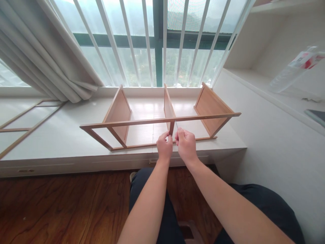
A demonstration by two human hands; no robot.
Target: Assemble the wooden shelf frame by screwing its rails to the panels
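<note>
A light-brown wooden shelf frame (138,121) lies on its side on the white window ledge, with three boards standing up between its long rails. My left hand (165,147) is closed at the front edge of the middle board (169,103), thumb and fingers pinching the wood. Just to its right, my right hand (186,142) is closed around a thin metal rod (176,124). The rod's upper end reaches the upper long rail beside the middle board; its lower part is hidden in my fingers.
A second wooden frame (31,129) lies flat on the ledge (68,137) at left, partly under a grey curtain (53,51). Barred windows stand behind. At right, a plastic bottle (291,73) and a dark flat object (316,117) rest on a white shelf.
</note>
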